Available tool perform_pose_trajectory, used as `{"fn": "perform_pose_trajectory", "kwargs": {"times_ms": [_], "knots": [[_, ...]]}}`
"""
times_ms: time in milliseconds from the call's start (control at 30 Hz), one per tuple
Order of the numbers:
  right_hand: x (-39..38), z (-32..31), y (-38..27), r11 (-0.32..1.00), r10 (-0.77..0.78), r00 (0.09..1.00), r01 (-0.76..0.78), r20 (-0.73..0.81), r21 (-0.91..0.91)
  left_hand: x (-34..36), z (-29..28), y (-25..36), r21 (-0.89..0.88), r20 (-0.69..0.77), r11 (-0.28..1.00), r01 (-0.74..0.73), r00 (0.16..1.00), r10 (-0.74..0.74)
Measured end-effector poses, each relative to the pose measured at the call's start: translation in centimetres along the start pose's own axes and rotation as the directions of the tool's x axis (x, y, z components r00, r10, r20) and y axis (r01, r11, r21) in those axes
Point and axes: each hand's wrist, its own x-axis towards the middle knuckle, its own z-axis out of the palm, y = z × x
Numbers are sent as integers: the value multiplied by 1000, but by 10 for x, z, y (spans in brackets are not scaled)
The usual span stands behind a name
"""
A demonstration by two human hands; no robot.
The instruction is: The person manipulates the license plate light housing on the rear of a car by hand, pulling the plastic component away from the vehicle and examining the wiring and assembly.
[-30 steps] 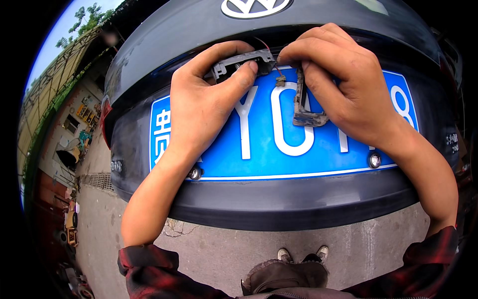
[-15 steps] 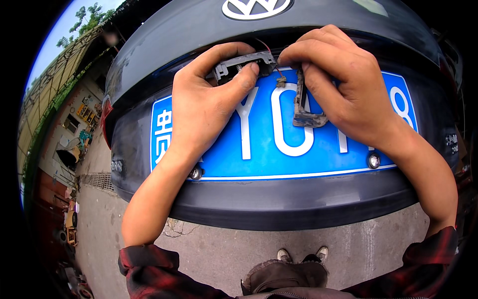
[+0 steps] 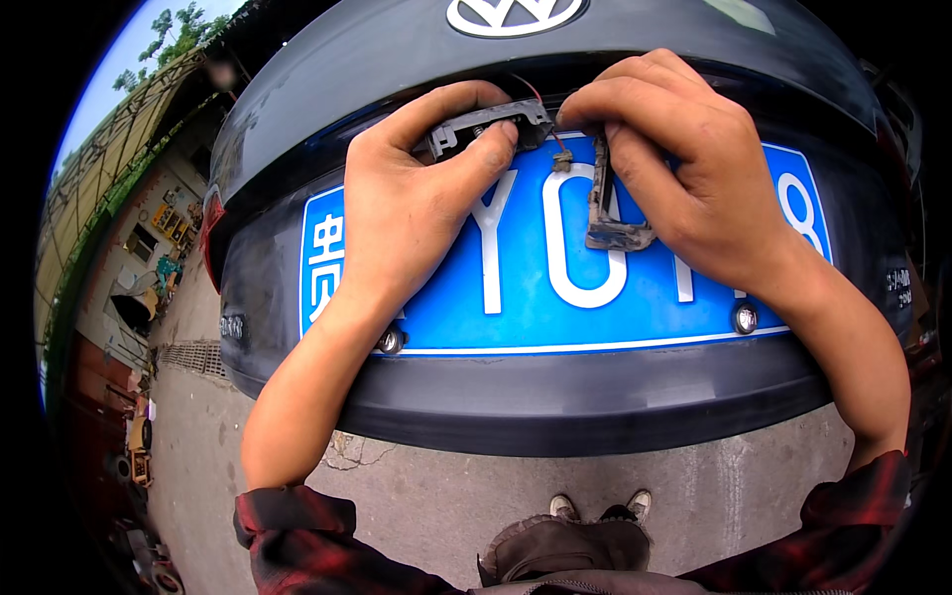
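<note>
My left hand (image 3: pixel 397 218) is closed, thumb below and index finger above, around a dark grey plastic housing (image 3: pixel 466 131) just under the trunk lid's lower edge. A spring shows inside it. A thin red wire (image 3: pixel 559 146) runs down beside the housing's right end, with a small dirty connector (image 3: pixel 562 161) hanging from it. My right hand (image 3: pixel 699 178) is closed on a dirty, black, angular plastic frame (image 3: pixel 617 236), which hangs in front of the plate. Its index fingertip and thumb are close to the wire; whether they touch it, I cannot tell.
Behind my hands is a blue licence plate (image 3: pixel 516 327) with a bolt (image 3: pixel 745 317) at its lower right. The dark trunk lid (image 3: pixel 327 89) curves above, the bumper (image 3: pixel 595 412) below. Tools and parts lie along a wall (image 3: pixel 109 288) at the left, near a floor grate (image 3: pixel 193 358).
Both hands keep their holds in almost the same places. The view has shifted very slightly.
</note>
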Motion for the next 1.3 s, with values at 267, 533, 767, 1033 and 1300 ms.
{"fn": "perform_pose_trajectory", "kwargs": {"times_ms": [267, 533, 767, 1033, 1300], "knots": [[0, -1, -1, 1000, 9, 1000, -9, 5, -10, 0, 2, 1, -21, -9, 1000, 7, 1000, -7], [1, -1, -1, 1000, 10, 1000, -10, 3, 2, 1, 1, 1, 10, 7, 999, -39, 999, 39], [1, -2, -2, 1000, 12, 1000, -12, 6, -8, 2, 1, 3, 20, 4, 999, -47, 999, 47], [1, -2, -2, 1000, 27, 1000, -27, 5, 4, 1, 1, 5, 18, 6, 1000, -13, 1000, 13], [1, -4, -2, 997, 52, 999, -51, -8, 59, -10, -6, 11, 91, 11, 991, 98, 995, -99]]}}
